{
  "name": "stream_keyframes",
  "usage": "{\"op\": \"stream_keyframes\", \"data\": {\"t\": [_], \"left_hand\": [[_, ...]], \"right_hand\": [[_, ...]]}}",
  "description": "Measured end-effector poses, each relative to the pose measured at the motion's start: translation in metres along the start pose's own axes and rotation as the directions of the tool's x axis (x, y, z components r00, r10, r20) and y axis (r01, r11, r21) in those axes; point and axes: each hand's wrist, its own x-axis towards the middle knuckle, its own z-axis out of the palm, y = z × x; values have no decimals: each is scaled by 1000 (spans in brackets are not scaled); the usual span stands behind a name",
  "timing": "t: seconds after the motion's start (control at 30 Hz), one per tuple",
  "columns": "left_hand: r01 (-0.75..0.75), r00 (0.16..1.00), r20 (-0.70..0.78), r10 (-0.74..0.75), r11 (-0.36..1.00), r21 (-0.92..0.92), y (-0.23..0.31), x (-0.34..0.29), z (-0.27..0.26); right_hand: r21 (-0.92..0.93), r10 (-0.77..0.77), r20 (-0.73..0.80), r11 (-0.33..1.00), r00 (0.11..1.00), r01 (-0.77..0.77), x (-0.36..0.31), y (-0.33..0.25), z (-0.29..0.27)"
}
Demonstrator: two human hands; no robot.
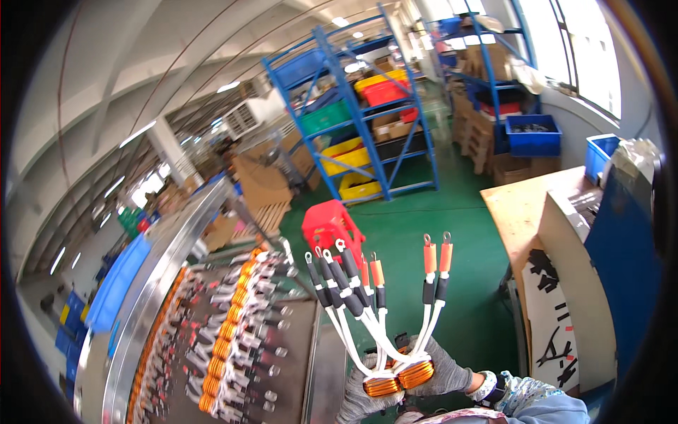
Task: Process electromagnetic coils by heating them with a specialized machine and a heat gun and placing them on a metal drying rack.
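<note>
Both my hands wear grey knit gloves. A pair of copper-wire coils (pixel 382 386) sits between them at the lower middle, with white leads rising from it. The leads end in black and orange sleeves tipped with metal ring terminals. My left hand (pixel 363 400) is closed on the coils from the left and below. On the other side, my right hand (pixel 445 369) is closed round the right coil; its fingers are partly hidden behind the coils and leads.
Rows of similar coils (pixel 221 348) lie on a metal-framed bench (pixel 169 261) at left. A red stool (pixel 330 225) stands ahead on the green floor. Beyond it rises a blue rack (pixel 351 106) with coloured bins. At right, a wooden table (pixel 514 212) carries black sleeve pieces and a blue panel.
</note>
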Motion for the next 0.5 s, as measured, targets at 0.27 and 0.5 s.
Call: {"op": "stream_keyframes", "data": {"t": [0.27, 0.5], "left_hand": [[-133, 971, 195, 138, 990, -40, -57, 153, 12], [-217, 887, 380, 264, 962, -164, -72, 281, 19]], "right_hand": [[-46, 31, -310, 998, 950, -48, 26, 53, -73], [-78, 66, -505, 989, 860, -122, 74, 80, -127]]}}
